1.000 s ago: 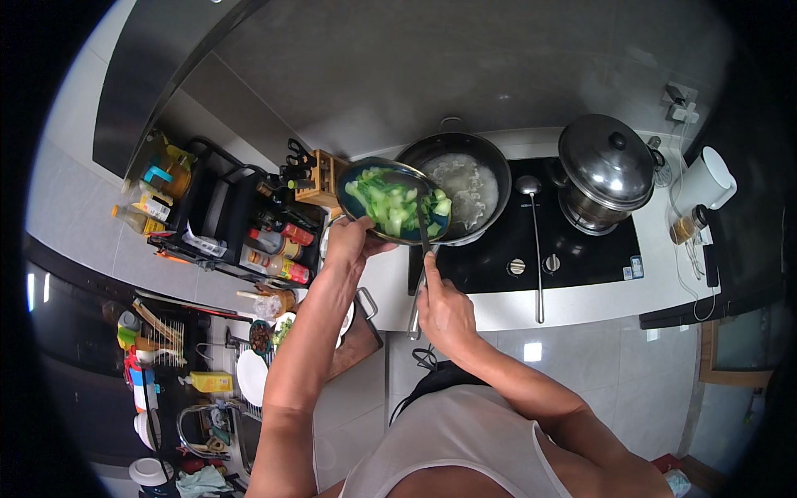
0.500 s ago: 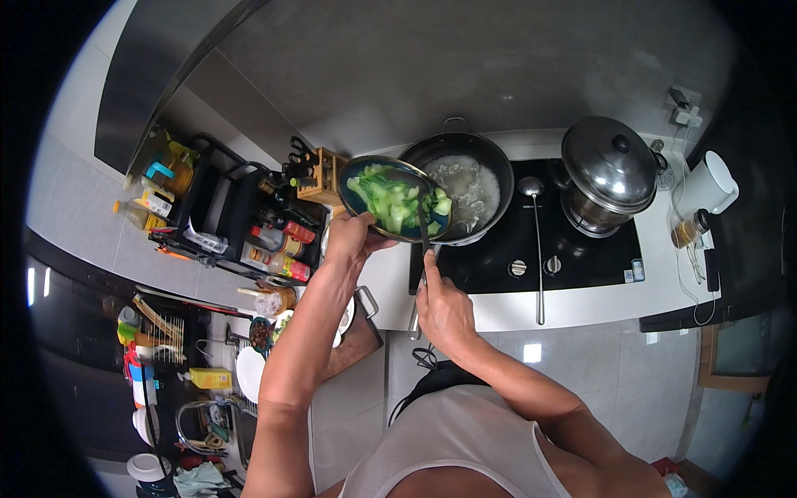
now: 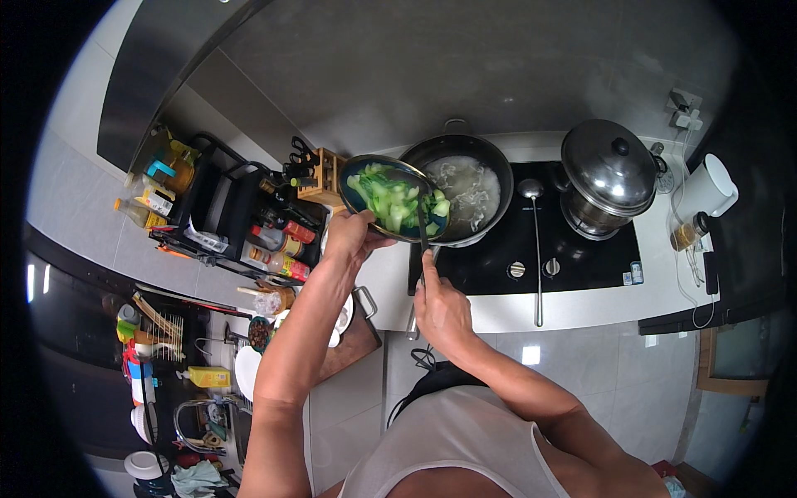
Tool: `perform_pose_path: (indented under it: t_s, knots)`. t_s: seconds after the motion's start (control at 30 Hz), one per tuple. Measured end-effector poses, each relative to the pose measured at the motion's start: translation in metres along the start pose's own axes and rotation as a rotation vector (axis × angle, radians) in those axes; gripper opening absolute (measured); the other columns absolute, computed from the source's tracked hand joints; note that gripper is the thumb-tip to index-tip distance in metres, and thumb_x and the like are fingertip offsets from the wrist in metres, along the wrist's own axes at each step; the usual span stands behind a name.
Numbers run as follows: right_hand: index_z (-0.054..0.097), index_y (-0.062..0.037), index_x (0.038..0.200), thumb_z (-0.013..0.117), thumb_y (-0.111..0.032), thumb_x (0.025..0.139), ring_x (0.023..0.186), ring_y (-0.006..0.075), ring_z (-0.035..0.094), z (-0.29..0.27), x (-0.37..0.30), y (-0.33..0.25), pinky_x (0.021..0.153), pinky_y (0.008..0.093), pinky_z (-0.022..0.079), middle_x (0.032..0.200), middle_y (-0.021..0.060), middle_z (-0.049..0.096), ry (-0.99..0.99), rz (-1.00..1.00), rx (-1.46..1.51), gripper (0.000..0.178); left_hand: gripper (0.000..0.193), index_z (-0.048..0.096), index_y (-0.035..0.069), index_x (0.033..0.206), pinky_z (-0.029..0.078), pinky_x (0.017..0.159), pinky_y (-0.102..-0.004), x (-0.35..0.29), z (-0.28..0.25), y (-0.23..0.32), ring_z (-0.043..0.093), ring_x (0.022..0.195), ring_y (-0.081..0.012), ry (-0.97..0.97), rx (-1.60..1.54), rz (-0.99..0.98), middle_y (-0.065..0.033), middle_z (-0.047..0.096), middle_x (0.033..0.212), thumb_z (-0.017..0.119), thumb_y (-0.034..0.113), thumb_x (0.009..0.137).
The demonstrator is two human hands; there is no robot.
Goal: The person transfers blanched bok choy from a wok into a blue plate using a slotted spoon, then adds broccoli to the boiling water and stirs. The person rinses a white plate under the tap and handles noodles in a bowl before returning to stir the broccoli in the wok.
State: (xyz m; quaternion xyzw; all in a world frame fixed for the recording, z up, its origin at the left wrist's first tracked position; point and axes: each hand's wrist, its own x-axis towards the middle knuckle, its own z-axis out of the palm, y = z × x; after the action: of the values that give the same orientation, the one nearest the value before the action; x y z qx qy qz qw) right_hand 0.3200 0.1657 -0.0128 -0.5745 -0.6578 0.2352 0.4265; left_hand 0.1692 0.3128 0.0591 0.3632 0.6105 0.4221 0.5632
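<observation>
The left hand (image 3: 349, 236) grips the near rim of the dark bowl (image 3: 353, 200), while the right hand (image 3: 443, 310) is closed around a dark-bladed utensil (image 3: 422, 217) reaching among the leafy greens (image 3: 386, 195) inside. Support the bowl firmly and guide the greens gradually with the blade; this should limit splashing from the wok (image 3: 418, 153), whose left edge the bowl overlaps in view. The knife block (image 3: 325, 173) beside the bowl restricts leftward movement; the ladle (image 3: 537, 253) and lidded steel pot (image 3: 608, 166) lie right of the wok.
</observation>
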Motion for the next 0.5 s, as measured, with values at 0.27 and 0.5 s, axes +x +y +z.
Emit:
perform_pose_path:
  t_s: [0.27, 0.5]
  knots:
    - [0.037, 0.0083, 0.145, 0.058, -0.009, 0.092, 0.062, 0.0397, 0.064, -0.0009, -0.001, -0.0004, 0.056, 0.0469, 0.053, 0.076, 0.0248, 0.062, 0.003, 0.0, -0.003, 0.06, 0.023, 0.057, -0.016, 0.103, 0.065, 0.062, -0.0425, -0.0046, 0.0036, 0.0032, 0.072, 0.071, -0.036, 0.005, -0.003, 0.013, -0.0262, 0.069, 0.089, 0.051, 0.002, 0.092]
    - [0.038, 0.0088, 0.144, 0.058, -0.009, 0.092, 0.061, 0.0397, 0.064, -0.0016, -0.0028, -0.0022, 0.056, 0.0466, 0.053, 0.076, 0.0253, 0.063, 0.01, -0.004, -0.004, 0.059, 0.023, 0.057, -0.017, 0.103, 0.065, 0.063, -0.0439, -0.0076, 0.0044, 0.0067, 0.072, 0.072, -0.0369, 0.011, 0.023, 0.004, -0.0274, 0.069, 0.089, 0.051, 0.003, 0.092]
